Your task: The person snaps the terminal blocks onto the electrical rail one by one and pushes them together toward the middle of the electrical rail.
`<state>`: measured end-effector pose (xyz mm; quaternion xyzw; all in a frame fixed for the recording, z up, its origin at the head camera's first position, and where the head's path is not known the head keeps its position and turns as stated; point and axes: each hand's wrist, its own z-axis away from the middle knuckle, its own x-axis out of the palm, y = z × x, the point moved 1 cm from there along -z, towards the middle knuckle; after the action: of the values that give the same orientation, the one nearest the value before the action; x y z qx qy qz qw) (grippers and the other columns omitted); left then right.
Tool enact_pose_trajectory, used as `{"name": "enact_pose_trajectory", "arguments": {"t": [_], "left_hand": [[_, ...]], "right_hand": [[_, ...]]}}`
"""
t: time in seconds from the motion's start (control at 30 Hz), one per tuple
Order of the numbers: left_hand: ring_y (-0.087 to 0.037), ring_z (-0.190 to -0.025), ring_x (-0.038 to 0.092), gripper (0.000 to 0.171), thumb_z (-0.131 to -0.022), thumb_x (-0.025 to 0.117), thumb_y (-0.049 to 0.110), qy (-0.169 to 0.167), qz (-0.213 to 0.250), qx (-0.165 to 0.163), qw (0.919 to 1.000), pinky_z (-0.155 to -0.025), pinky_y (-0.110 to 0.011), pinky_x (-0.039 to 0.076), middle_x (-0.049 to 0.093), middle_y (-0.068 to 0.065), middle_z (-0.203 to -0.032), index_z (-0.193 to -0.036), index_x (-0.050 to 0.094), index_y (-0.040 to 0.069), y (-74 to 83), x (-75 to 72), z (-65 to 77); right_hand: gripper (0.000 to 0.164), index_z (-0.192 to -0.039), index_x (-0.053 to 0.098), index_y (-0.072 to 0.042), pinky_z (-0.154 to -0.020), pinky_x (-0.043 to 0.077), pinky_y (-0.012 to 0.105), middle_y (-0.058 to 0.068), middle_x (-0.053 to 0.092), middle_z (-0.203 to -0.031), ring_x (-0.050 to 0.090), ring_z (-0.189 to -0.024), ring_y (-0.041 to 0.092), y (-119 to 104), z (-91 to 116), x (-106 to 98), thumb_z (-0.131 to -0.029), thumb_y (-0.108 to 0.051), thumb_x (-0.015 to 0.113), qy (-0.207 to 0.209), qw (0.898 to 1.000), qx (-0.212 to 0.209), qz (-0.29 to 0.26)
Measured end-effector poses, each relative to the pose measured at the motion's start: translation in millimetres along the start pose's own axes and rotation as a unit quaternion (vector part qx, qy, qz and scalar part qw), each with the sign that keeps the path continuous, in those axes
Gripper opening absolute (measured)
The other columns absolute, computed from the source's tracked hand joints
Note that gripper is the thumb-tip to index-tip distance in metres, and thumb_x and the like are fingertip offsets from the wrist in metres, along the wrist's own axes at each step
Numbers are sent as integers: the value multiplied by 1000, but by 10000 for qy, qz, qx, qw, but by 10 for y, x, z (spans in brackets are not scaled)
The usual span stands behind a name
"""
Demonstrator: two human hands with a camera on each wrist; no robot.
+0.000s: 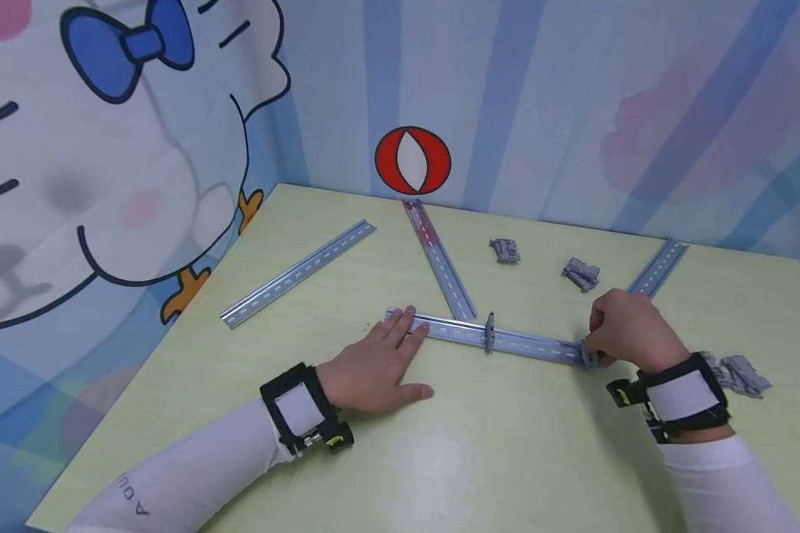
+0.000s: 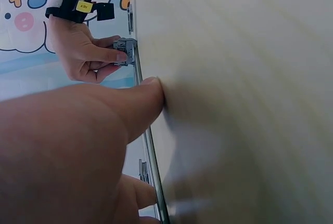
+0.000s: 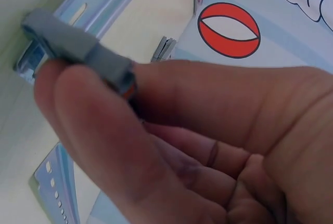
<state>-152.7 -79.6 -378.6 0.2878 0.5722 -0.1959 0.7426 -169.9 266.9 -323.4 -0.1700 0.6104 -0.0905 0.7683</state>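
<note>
A grey toy road strip (image 1: 533,346) with white dashes lies across the middle of the table. Straight fingers of my left hand (image 1: 373,370) press on its left end, the thumb spread out on the tabletop. At the strip's right end, my right hand (image 1: 633,329) pinches a small grey plastic piece (image 3: 83,47) between thumb and fingers. In the right wrist view this piece overlaps the end of the strip. Another grey piece (image 1: 490,333) stands upright across the strip, about midway along.
Further road strips lie at the left (image 1: 300,274), at centre back with a red section (image 1: 440,259), and at the back right (image 1: 658,268). Small grey piles sit behind the strip (image 1: 505,250), nearer my right hand (image 1: 581,274), and beside my right wrist (image 1: 740,375). Printed fabric walls (image 1: 440,89) border the table.
</note>
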Motion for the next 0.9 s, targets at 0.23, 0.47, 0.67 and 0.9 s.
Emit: {"name": "enact_pose_trajectory", "arguments": {"t": [0.23,0.47,0.67,0.9], "left_hand": [[-33,-150,0,90,-94,44,64,42,54,27,10000,-120,-45,12,-1,-19,-162,-157,14,6,-1,-30,3],[-32,-150,0,90,-94,44,65,-46,92,-10,9999,-120,-43,11,0,-18,-163,-157,14,7,14,-2,20],[-31,-150,0,90,-94,43,65,-10,73,-22,10000,-120,-43,11,-1,-17,-163,-157,13,8,11,15,21],[-31,-150,0,90,-94,42,66,25,29,-28,10000,-120,-43,11,-1,-16,-163,-157,12,9,-5,-1,9]], "right_hand": [[8,-72,66,-2,-57,55,37,4,65,-63,65,-51,15,27,-15,6,-77,-3,72,21,9997,-119,-230],[20,-86,71,4,-59,56,35,4,69,-68,68,-58,16,86,10,20,-81,-15,75,-421,9980,241,-400],[32,-97,74,6,-67,59,39,7,73,-75,72,-70,20,159,36,-68,-86,-24,74,-948,9909,467,-837],[27,-100,71,9,-69,59,37,11,74,-82,73,-73,23,222,-7,-90,-88,-14,70,-1193,9815,473,-1419]]}}
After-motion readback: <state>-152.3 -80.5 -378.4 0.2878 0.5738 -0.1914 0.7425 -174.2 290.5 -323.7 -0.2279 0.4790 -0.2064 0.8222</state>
